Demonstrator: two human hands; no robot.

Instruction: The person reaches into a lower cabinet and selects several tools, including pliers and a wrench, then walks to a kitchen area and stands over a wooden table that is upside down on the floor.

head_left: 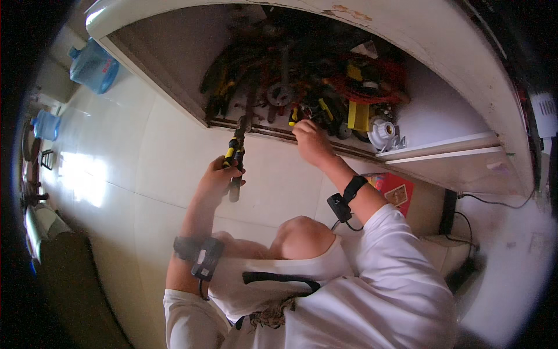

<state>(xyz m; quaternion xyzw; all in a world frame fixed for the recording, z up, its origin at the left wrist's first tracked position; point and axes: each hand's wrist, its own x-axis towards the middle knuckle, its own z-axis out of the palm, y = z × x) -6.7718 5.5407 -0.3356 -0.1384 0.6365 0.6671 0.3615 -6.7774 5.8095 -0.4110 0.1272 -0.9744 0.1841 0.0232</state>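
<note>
My left hand (224, 174) is closed around several dark hand tools (237, 152), at least one with a yellow-and-black handle; their exact kind is blurred. They point up towards the cabinet's lower front edge. My right hand (311, 141) is at that edge, its fingers at a small yellow-and-black handle (294, 116), likely of a screwdriver. Whether the fingers grip it is not plain. Around it in the cabinet lie a grey round metal part (280, 94), a yellow box-like piece (358, 115), a white round fitting (382, 132) and a coil of red cable (392, 83).
The open cabinet (440, 146) curves overhead, its back dark with jumbled tools. Below its right part is a red box (399, 192). Blue water jugs (98, 67) stand on the tiled floor at the left. A black cable (497, 203) hangs at the right.
</note>
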